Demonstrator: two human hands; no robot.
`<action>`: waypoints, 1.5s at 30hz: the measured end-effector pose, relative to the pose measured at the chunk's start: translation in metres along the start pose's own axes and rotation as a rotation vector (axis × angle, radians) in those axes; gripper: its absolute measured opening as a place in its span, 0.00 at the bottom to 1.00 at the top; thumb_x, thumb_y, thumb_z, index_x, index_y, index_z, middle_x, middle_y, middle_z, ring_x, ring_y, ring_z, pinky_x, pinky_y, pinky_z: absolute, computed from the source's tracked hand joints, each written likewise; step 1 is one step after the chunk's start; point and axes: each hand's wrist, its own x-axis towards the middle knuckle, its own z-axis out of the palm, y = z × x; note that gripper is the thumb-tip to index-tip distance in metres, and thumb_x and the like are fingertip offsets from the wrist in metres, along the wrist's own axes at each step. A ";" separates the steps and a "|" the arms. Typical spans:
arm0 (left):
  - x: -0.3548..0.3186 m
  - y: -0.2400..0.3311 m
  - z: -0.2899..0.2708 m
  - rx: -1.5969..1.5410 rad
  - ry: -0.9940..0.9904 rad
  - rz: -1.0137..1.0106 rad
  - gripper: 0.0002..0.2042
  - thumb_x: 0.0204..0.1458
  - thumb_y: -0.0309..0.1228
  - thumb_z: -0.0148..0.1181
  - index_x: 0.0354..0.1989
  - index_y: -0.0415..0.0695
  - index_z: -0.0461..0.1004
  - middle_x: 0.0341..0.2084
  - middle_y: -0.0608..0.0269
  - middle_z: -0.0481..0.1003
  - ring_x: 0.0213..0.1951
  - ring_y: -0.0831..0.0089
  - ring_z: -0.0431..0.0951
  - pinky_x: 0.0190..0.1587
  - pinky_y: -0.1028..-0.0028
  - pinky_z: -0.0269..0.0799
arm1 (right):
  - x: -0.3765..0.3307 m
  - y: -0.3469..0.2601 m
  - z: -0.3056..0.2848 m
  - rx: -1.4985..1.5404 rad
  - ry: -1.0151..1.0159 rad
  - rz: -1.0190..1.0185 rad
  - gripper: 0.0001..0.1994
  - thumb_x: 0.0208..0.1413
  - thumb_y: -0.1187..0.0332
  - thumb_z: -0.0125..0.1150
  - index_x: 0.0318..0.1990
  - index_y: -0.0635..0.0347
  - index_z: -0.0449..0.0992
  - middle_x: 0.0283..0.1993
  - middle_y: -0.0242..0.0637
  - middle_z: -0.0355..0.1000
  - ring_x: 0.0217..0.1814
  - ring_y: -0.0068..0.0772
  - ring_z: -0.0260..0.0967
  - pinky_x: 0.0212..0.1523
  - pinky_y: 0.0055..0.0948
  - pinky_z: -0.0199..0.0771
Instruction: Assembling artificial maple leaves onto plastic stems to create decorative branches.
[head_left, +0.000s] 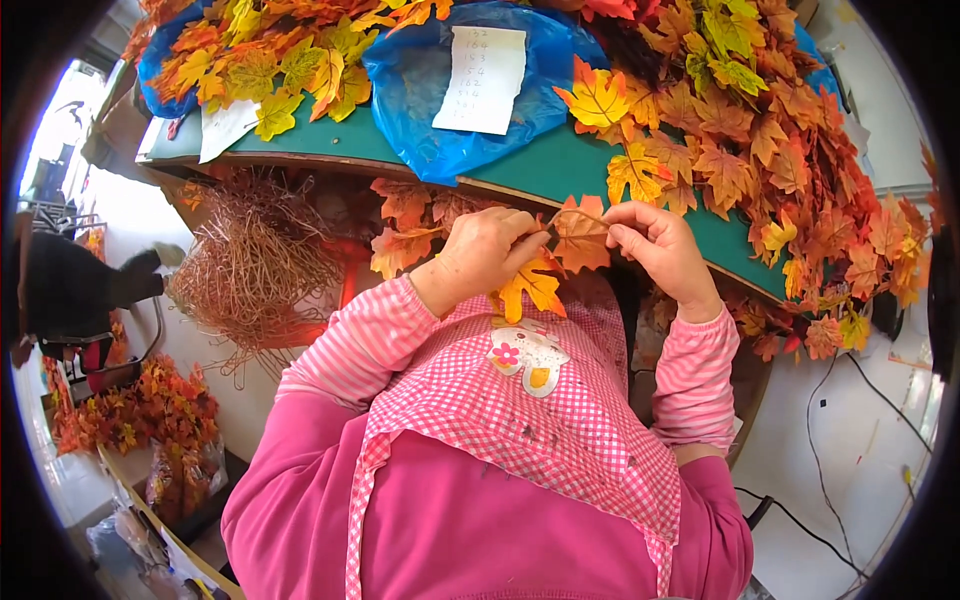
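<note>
Both my hands are in front of my apron at the green table's near edge. My left hand (482,250) is closed around a strand of artificial maple leaves, thumb and fingers pressed together. A thin brown stem (572,211) arches from it to my right hand (662,250), which pinches its other end between thumb and fingertips. An orange maple leaf (582,238) hangs just under the stem, between the hands. Below my left fingers droops a yellow-orange leaf (534,288). More reddish-orange leaves (402,232) show behind my left hand.
The green tabletop (590,160) carries a blue plastic bag (400,90) with a handwritten paper slip (483,80) on it. Heaped maple leaves (730,150) spill over its right side. A tangled bundle of brown wire stems (255,265) hangs at left. Black cables (815,440) lie at lower right.
</note>
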 end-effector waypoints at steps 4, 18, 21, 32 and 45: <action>0.005 0.004 -0.003 -0.143 0.060 -0.025 0.09 0.51 0.32 0.61 0.34 0.38 0.75 0.27 0.53 0.75 0.31 0.55 0.77 0.32 0.65 0.72 | 0.007 0.004 0.002 0.165 0.018 0.016 0.05 0.60 0.73 0.56 0.42 0.61 0.73 0.31 0.28 0.73 0.29 0.14 0.66 0.30 0.15 0.66; 0.028 0.032 -0.013 -0.101 0.051 0.010 0.11 0.49 0.26 0.62 0.42 0.41 0.76 0.33 0.51 0.76 0.33 0.54 0.78 0.34 0.67 0.73 | 0.012 -0.012 0.009 0.026 -0.088 0.037 0.06 0.58 0.75 0.54 0.42 0.61 0.74 0.31 0.23 0.72 0.29 0.10 0.62 0.30 0.14 0.62; 0.031 0.028 -0.013 -0.252 -0.125 -0.060 0.10 0.51 0.27 0.61 0.42 0.39 0.77 0.27 0.55 0.78 0.29 0.66 0.79 0.33 0.70 0.73 | 0.010 -0.009 0.003 0.136 -0.092 0.055 0.06 0.57 0.77 0.51 0.41 0.62 0.72 0.33 0.23 0.70 0.31 0.11 0.63 0.32 0.14 0.63; 0.039 0.049 -0.017 -0.002 -0.288 0.230 0.09 0.52 0.31 0.58 0.38 0.42 0.79 0.24 0.58 0.78 0.26 0.62 0.78 0.30 0.68 0.72 | 0.004 -0.002 -0.004 -0.327 -0.307 -0.060 0.06 0.52 0.75 0.56 0.37 0.65 0.74 0.31 0.34 0.74 0.33 0.23 0.72 0.36 0.23 0.70; 0.047 0.042 0.001 -0.723 -0.524 -0.394 0.09 0.60 0.29 0.49 0.34 0.37 0.73 0.18 0.70 0.70 0.15 0.82 0.65 0.17 0.81 0.60 | 0.012 -0.005 -0.029 -0.167 0.094 -0.083 0.06 0.56 0.71 0.59 0.38 0.64 0.77 0.33 0.27 0.74 0.37 0.17 0.69 0.40 0.21 0.70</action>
